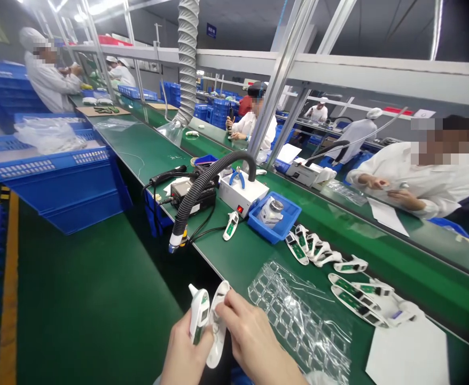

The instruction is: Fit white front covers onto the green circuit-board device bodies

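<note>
Low in the head view, in front of the bench edge, my left hand [184, 345] is closed around a white ear thermometer half [195, 316]. It has a pointed tip, a small square display and green circuit board. Close beside it, my right hand [252, 334] has its fingers closed on a long white shell half [217, 346], tilted upright with its inner side partly showing. My left thumb reaches between the two halves and seems to touch the shell. What lies under my right fingertips is hidden.
Several open thermometer halves [296, 248] line the green bench [226, 259]. A clear blister sheet [298, 315] and white paper [411, 353] lie to the right. Behind are a blue tray [274, 235], a white box [240, 195] and a black hose [190, 206]. Co-workers [427, 176] sit across.
</note>
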Motion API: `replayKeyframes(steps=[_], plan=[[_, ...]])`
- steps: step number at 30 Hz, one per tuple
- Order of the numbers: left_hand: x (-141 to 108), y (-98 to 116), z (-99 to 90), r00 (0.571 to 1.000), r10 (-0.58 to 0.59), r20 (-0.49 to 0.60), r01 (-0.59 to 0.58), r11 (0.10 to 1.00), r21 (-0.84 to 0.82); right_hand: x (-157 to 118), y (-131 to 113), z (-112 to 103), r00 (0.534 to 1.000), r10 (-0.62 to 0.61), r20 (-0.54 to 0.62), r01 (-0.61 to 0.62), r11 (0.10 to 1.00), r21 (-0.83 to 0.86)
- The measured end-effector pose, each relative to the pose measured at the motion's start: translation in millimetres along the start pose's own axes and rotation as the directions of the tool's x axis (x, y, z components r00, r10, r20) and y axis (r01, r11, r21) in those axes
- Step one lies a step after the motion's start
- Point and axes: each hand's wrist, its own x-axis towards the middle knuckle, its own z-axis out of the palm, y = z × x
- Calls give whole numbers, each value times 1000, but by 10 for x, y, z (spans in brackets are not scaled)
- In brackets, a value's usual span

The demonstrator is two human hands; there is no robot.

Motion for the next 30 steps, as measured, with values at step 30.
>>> replayKeyframes(steps=[30], plan=[[-74, 179, 108, 982, -179, 66, 190, 946, -262, -784, 347, -30, 729, 527, 437, -311, -314, 897]])
